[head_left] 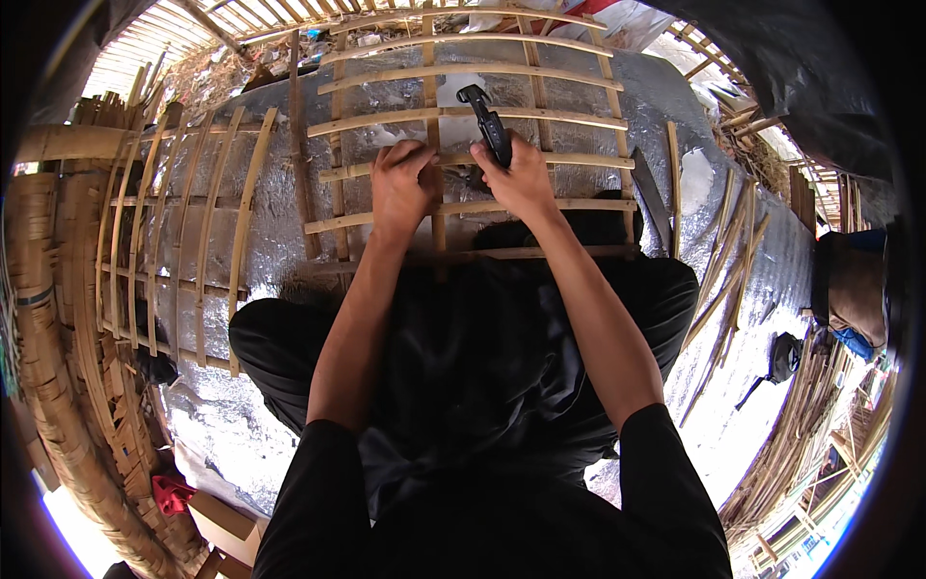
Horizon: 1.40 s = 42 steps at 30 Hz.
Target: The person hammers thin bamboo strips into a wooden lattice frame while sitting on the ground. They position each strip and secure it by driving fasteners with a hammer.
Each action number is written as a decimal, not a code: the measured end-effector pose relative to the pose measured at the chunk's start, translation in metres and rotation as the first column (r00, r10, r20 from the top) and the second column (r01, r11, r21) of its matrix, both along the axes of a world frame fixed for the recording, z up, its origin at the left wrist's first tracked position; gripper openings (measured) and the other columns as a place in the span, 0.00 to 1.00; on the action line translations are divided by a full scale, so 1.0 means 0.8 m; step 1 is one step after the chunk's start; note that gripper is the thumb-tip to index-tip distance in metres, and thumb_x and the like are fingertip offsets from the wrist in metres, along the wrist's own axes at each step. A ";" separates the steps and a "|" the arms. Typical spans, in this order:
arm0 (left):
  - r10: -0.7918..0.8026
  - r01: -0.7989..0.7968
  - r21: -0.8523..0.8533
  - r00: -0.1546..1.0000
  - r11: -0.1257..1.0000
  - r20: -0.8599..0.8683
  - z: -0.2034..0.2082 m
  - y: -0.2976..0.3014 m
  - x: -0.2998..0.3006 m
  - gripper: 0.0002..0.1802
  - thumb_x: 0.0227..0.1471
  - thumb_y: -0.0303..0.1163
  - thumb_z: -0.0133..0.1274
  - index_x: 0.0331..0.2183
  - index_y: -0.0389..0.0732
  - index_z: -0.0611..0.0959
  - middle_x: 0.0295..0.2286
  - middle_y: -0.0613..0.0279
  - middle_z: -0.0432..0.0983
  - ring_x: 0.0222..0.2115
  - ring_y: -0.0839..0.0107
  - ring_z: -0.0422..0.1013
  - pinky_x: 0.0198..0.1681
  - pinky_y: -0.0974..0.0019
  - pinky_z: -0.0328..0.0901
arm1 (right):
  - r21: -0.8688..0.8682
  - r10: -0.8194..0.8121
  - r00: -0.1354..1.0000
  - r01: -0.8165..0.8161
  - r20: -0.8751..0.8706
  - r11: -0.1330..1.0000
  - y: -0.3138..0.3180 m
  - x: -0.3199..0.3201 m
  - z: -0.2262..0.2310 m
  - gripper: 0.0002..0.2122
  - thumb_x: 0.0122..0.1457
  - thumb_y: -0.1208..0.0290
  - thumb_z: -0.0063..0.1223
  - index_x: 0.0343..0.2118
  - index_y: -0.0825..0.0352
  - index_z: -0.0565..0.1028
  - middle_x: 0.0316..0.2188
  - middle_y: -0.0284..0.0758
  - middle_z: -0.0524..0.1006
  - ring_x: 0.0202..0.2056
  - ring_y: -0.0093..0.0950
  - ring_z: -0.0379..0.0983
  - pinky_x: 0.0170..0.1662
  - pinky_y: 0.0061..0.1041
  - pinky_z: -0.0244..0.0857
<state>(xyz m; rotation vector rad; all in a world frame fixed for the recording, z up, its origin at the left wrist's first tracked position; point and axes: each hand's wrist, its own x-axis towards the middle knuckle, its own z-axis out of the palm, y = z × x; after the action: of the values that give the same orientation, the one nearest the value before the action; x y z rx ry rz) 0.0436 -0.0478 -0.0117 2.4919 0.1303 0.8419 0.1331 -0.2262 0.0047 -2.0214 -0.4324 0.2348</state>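
Observation:
My right hand [521, 179] is wrapped round the black handle of a small hammer [490, 125], its head pointing up and away from me. Close by, my left hand [400, 183] has its fingers pinched together over a slat beside an upright lath; whatever they hold, if anything, is too small to make out. Both hands are above a lattice of bamboo slats [588, 161], which lies flat in front of my crossed legs. Its curved crosspieces rest over several straight laths.
A second slatted bamboo panel [203, 205] lies to the left. Right of the lattice are a dark flat blade [652, 201] and loose bamboo sticks [738, 261]. A silvery sheet [733, 372] covers the floor. A cardboard box [227, 526] sits at lower left.

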 end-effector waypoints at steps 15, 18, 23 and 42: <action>0.001 0.000 0.015 0.999 1.000 -0.049 0.002 0.003 -0.007 0.07 0.47 0.22 0.61 0.31 0.44 0.87 0.36 0.62 0.82 0.36 0.54 0.78 0.40 0.51 0.70 | -0.234 0.140 0.989 -0.146 -0.042 0.961 -0.013 -0.060 0.114 0.19 0.67 0.56 0.59 0.37 0.71 0.72 0.19 0.46 0.77 0.25 0.47 0.80 0.30 0.43 0.69; 0.012 -0.011 0.024 0.998 1.000 -0.057 0.004 0.000 -0.008 0.07 0.48 0.22 0.61 0.31 0.45 0.87 0.36 0.63 0.82 0.36 0.55 0.78 0.41 0.52 0.70 | -0.098 0.114 0.992 -0.108 0.061 0.989 -0.008 -0.073 0.120 0.19 0.68 0.57 0.58 0.38 0.73 0.72 0.21 0.50 0.78 0.27 0.50 0.80 0.32 0.44 0.71; 0.005 -0.004 0.016 1.000 1.000 -0.006 -0.004 0.002 -0.006 0.07 0.48 0.22 0.61 0.30 0.44 0.87 0.36 0.63 0.83 0.36 0.54 0.78 0.41 0.52 0.70 | -0.408 0.191 0.972 -0.120 0.138 0.905 -0.009 -0.066 0.065 0.15 0.67 0.63 0.58 0.39 0.73 0.71 0.24 0.52 0.78 0.28 0.55 0.79 0.30 0.46 0.69; -0.152 0.134 -0.157 0.983 0.978 -0.107 0.016 0.026 -0.022 0.11 0.49 0.23 0.64 0.38 0.39 0.88 0.38 0.56 0.83 0.43 0.52 0.78 0.47 0.52 0.72 | -0.093 -0.058 0.994 0.050 -0.093 0.994 -0.046 -0.070 0.033 0.13 0.64 0.65 0.63 0.33 0.72 0.74 0.23 0.47 0.78 0.27 0.47 0.80 0.32 0.39 0.69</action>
<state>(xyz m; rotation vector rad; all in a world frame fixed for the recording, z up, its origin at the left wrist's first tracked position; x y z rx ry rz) 0.0264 -0.0270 0.0012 2.3776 0.0516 0.6021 0.0769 -0.2632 0.0311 -2.0973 -0.3111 0.3217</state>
